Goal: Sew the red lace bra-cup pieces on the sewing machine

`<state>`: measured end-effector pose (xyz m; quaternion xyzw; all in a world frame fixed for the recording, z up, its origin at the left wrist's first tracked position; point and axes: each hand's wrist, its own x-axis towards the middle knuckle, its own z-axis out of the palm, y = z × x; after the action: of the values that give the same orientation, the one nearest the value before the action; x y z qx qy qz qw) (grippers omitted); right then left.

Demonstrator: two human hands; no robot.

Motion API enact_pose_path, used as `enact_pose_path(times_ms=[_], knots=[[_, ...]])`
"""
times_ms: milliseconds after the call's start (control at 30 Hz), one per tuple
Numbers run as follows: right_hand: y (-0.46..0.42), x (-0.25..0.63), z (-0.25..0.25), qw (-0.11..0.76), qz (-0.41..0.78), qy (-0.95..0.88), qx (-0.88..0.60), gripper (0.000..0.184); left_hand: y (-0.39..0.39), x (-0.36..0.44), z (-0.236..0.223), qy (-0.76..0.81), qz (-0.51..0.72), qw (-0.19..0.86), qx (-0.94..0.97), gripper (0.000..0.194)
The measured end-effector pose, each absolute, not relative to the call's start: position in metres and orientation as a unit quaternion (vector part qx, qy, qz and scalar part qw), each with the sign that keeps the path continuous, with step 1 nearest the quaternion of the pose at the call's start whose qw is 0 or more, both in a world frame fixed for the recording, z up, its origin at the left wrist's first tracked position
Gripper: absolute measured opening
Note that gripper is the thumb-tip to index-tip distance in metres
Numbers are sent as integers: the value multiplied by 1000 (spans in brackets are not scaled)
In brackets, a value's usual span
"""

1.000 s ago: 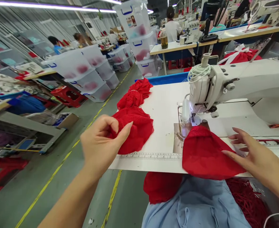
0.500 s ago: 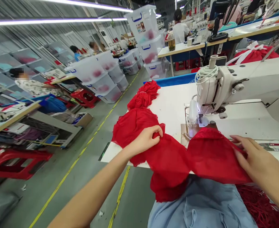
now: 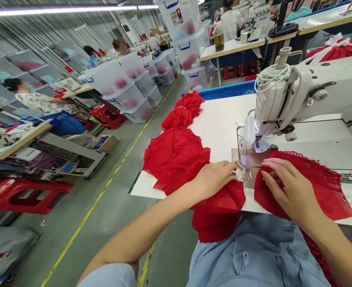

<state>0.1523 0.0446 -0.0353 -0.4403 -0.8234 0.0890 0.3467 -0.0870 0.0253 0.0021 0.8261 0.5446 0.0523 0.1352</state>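
Note:
My left hand (image 3: pixel 216 178) is closed at the fingertips on a red fabric piece (image 3: pixel 220 197), just left of the sewing machine's (image 3: pixel 271 103) needle area. This fabric drapes over the table's front edge toward my lap. Over another red piece with a lacy edge (image 3: pixel 319 179), flat at the right in front of the machine, is my right hand (image 3: pixel 292 191). Its fingers are bent, with a gap between thumb and forefinger. A red fabric pile (image 3: pixel 174 155) lies left of my left hand, with a tied red bundle (image 3: pixel 182 113) behind it.
The white table (image 3: pixel 220 119) has a printed ruler along its front. Blue cloth (image 3: pixel 220 91) edges its far side. Clear plastic boxes (image 3: pixel 190 50) stand stacked beyond. Left are a yellow floor line (image 3: pixel 104 187) and a red stool (image 3: pixel 29 195). Other people sit at machines farther off.
My left hand has moved right from the pile toward the needle area, bringing red fabric along. The right-hand piece has shifted right and lies flatter; my right hand has moved to its left part.

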Motion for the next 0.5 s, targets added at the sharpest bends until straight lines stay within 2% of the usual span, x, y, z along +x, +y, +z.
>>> enact_pose_path(times_ms=[100,233,300,400,500], knots=[[54,149,-48,256,41,-810,-526,45,28,-84,1,554,24,182,812,14],[57,159,-49,263,92,-832,-479,31,26,-87,5,545,-5,204,813,7],[54,166,-45,296,164,-830,-444,25,24,-85,5,564,-11,183,805,5],[48,178,-41,370,333,-761,-415,17,25,-77,1,593,13,166,788,6],[43,188,-37,427,491,-631,-423,24,28,-66,-5,588,68,178,786,10]])
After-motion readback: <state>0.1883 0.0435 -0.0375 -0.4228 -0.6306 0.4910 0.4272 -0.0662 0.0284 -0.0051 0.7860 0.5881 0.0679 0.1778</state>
